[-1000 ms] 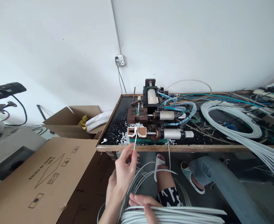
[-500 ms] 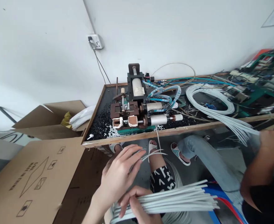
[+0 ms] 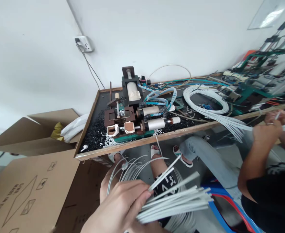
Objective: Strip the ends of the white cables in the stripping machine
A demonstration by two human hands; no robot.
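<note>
My left hand is closed, with thumb and fingers pinching a few white cables whose ends point up and right. Just under it, a thick bundle of white cables fans out to the right. My right hand is at the bottom edge, around the bundle's near part; most of its fingers are hidden behind my left hand. Long cable loops hang down past my legs.
Ahead is a workbench with a pneumatic clamping machine and a coil of white cables. Cardboard boxes stand left. At right, a co-worker's hands hold white cable. A blue and red stool is lower right.
My left hand has come down from above the bundle and closed on a few cables, lifting their ends from the rest. The view has shifted to the right.
</note>
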